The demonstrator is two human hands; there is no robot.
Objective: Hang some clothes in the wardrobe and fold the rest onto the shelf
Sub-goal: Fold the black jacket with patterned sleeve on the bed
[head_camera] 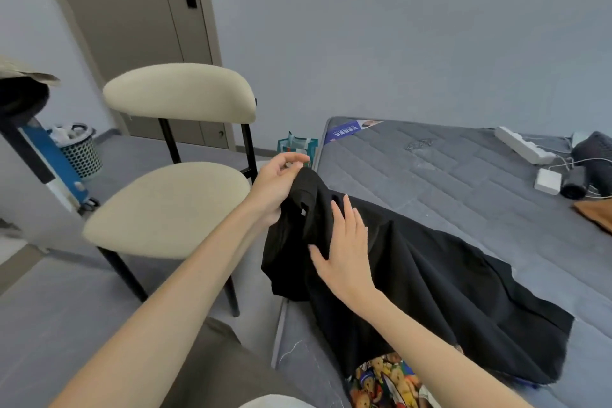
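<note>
We're in a home bedroom: a bare grey quilted mattress (pixel 463 195) fills the right side, clothes lying on its near edge. Far right, a power strip (pixel 525 145) and charger (pixel 548 181) sit on it. On the left, a cream chair (pixel 169 205), a laundry-style basket (pixel 81 152) beyond, and a grey door (pixel 139 26) at the far wall.

Left hand (pixel 276 187) gripping, right hand (pixel 344 250) flat.
</note>
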